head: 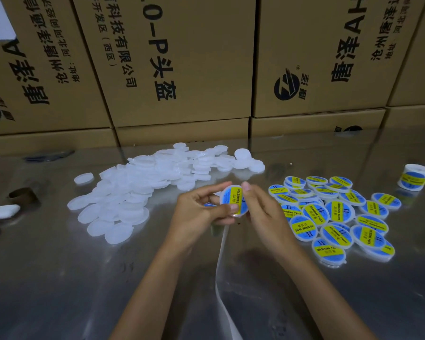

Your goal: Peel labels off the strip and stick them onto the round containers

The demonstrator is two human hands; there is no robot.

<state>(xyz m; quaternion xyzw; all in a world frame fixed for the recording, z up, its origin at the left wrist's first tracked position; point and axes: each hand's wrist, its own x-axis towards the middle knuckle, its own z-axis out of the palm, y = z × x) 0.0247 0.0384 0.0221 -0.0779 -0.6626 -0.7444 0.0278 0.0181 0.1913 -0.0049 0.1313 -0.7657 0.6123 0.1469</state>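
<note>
Both hands meet above the middle of the table, and between them they hold one round container [233, 200] that already carries a blue and yellow label on its face. The left hand [199, 212] grips the container from its left side, with the thumb curled over the lower rim and the fingers behind it. The right hand [260, 212] pinches the right rim, and its fingertips [245, 185] reach over the top edge. It seems that the label is being pressed down and smoothed.

From under the hands a white strip [221, 266] hangs down toward the near edge of the table. It looks thin, soft and very light, so I think it will curl and slide easily; it is better to hold it near the next label, not far down the tail.

The container looks like thin plastic, light and rather stiff, with a smooth surface that may slip. I judge that the rim is the best place to take it, because the flat face must stay free for the label.

Unlabelled white containers [138, 190] lie in a loose heap toward the far left part of the table. Labelled containers [334, 212] lie in a pile at the right side. A label roll [415, 177] stands near the far right edge.
</note>
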